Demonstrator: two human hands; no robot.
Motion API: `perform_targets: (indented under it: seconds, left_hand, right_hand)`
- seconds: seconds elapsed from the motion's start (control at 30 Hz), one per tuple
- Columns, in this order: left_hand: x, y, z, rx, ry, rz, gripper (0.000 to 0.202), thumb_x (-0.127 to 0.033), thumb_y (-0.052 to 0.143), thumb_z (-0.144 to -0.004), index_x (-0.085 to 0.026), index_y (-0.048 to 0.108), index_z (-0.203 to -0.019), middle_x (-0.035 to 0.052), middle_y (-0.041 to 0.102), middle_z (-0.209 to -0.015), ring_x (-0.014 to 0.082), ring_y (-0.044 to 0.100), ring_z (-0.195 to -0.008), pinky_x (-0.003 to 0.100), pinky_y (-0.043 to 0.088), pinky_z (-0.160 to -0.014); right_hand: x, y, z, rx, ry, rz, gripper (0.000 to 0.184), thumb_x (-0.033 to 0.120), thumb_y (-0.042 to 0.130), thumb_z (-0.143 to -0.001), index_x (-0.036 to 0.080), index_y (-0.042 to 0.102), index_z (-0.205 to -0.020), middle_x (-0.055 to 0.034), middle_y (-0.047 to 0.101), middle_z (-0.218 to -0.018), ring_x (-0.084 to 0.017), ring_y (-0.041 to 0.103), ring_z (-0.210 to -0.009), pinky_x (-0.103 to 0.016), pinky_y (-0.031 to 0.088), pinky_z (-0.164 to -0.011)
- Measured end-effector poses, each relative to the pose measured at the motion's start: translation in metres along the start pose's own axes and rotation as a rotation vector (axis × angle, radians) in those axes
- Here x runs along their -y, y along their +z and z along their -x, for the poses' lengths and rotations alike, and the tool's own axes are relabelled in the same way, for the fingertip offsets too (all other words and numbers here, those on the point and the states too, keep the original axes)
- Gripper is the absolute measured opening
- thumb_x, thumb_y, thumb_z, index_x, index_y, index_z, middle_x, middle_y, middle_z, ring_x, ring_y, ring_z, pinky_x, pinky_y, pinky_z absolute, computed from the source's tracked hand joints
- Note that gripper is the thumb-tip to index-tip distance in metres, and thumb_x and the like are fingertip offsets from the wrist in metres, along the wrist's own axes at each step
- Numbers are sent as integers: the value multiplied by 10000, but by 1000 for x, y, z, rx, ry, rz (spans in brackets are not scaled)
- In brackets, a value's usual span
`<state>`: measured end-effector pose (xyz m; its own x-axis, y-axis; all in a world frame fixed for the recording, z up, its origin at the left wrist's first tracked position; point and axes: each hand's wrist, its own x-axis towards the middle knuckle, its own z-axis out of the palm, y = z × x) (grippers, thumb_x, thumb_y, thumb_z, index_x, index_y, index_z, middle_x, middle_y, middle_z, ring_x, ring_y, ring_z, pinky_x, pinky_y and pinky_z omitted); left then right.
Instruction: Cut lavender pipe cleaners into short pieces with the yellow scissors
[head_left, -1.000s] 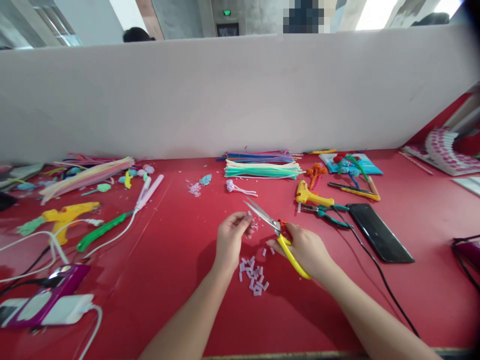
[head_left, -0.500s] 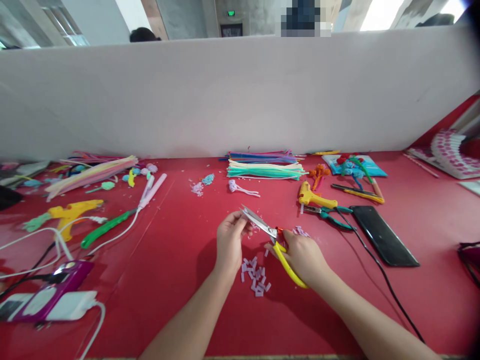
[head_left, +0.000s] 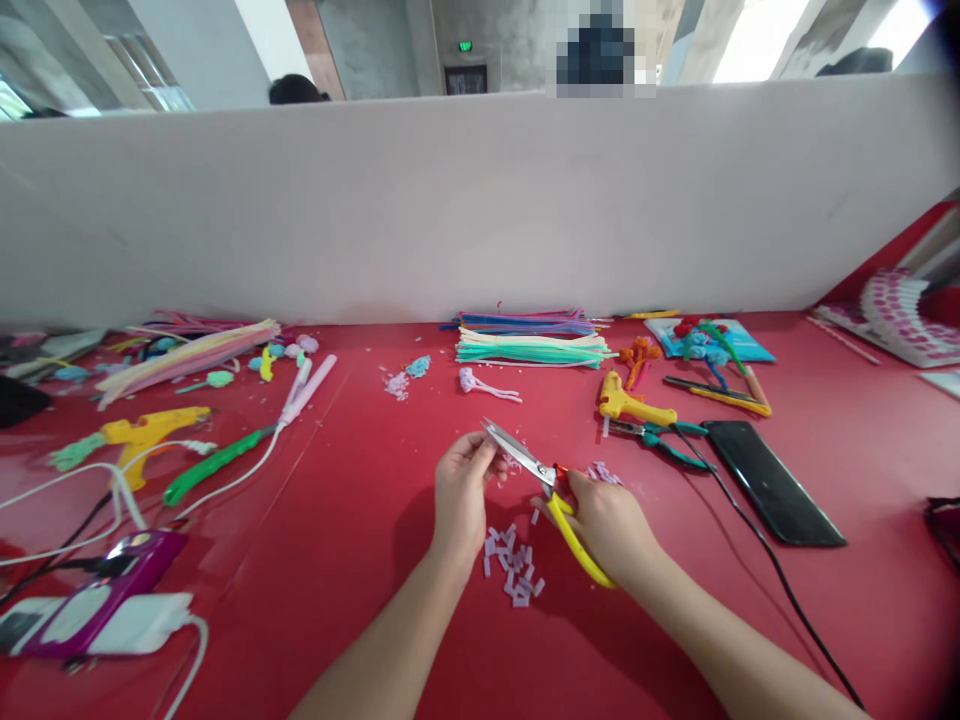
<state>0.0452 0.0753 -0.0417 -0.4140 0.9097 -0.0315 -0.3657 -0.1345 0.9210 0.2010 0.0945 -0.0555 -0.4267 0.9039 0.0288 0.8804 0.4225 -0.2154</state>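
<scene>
My right hand (head_left: 611, 525) grips a pair of scissors (head_left: 541, 472) with yellow and red handles; the blades point up and left. At the blade tips, my left hand (head_left: 463, 490) is closed in a pinch, and what its fingers hold is too small to make out. Below the scissors lies a loose pile of short lilac pieces (head_left: 514, 565). More lilac pieces (head_left: 602, 473) lie just beyond my right hand. Farther back rests a small lilac bundle with two stems (head_left: 484, 385).
Bundled pipe cleaners (head_left: 534, 347) lie by the white partition (head_left: 480, 210). To the right are a yellow glue gun (head_left: 630, 402), pliers (head_left: 664, 440) and a black phone (head_left: 772, 483). On the left sit another glue gun (head_left: 146, 432), a green-handled tool (head_left: 214, 467) and a purple power strip (head_left: 139, 580) with cables.
The whole view has shifted slightly, so things appear a little lower. Both hands and the scissors keep nearly the same pose.
</scene>
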Motion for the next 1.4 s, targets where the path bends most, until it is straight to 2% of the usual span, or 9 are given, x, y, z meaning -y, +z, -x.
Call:
perform_targets:
  seconds: [0.5, 0.63, 0.8, 0.87, 1.0, 1.1, 1.23, 1.3, 1.4]
  left_hand:
    - [1, -1, -1, -7, 3, -3, 118, -229, 532, -692, -123, 551, -741, 9, 530, -630, 68, 466, -527, 182, 376, -492]
    - [-2, 0, 0, -5, -20, 17, 128, -245, 542, -683, -128, 539, -737, 9, 530, -637, 71, 467, -532, 185, 373, -494]
    - [-4, 3, 1, 34, -64, 66, 160, -263, 540, -686, -124, 528, -765, 18, 528, -661, 70, 462, -549, 185, 368, -503]
    - [-3, 3, 1, 67, -102, 75, 164, -265, 538, -689, -125, 525, -774, 22, 531, -671, 71, 465, -554, 186, 367, -505]
    - [1, 3, 3, 171, -213, 55, 167, -273, 530, -696, -127, 523, -777, 31, 535, -679, 80, 477, -557, 191, 365, -496]
    - [2, 6, 6, 288, -298, -11, 166, -284, 527, -697, -123, 531, -740, 33, 534, -656, 78, 470, -523, 188, 351, -468]
    - [2, 10, 10, 426, -336, -110, 181, -302, 516, -703, -124, 545, -690, 29, 530, -604, 84, 468, -494, 200, 354, -471]
    - [2, 11, 12, 477, -341, -155, 194, -311, 512, -704, -123, 555, -683, 31, 533, -590, 89, 472, -487, 207, 358, -476]
    - [3, 12, 13, 517, -331, -220, 204, -320, 511, -700, -124, 563, -676, 33, 541, -593, 94, 472, -483, 211, 359, -476]
  right_hand:
    - [-4, 1, -1, -1, -10, -15, 352, 519, 383, -725, 182, 468, -666, -27, 578, -556, -135, 523, -481, -222, 179, -428]
    - [-7, -3, -2, -7, 34, -5, 367, 537, 375, -714, 189, 468, -648, -26, 566, -534, -137, 517, -471, -220, 182, -426]
    - [-12, -10, -5, -102, 86, -5, 359, 527, 382, -704, 193, 489, -785, -40, 584, -641, -162, 546, -552, -224, 232, -458]
    - [-14, -11, -6, -97, 102, -34, 340, 508, 386, -707, 191, 490, -774, -36, 579, -633, -158, 540, -545, -223, 241, -460]
    - [-14, -10, -9, -71, 115, -200, 296, 470, 387, -717, 189, 469, -676, -2, 527, -536, -128, 485, -480, -206, 241, -437]
    - [-10, -12, -9, -56, 83, -472, 252, 415, 391, -724, 180, 471, -679, 15, 508, -534, -109, 462, -487, -187, 277, -441]
    - [-2, -20, -5, -19, 33, -847, 141, 283, 407, -713, 170, 481, -753, 28, 510, -589, -88, 458, -527, -168, 338, -485]
    - [0, -22, -4, 2, 23, -926, 110, 254, 405, -707, 169, 471, -729, 33, 497, -580, -83, 445, -521, -164, 340, -477]
    - [-1, -20, -4, 11, 19, -919, 100, 230, 391, -707, 164, 456, -669, 31, 484, -560, -82, 441, -520, -164, 340, -478]
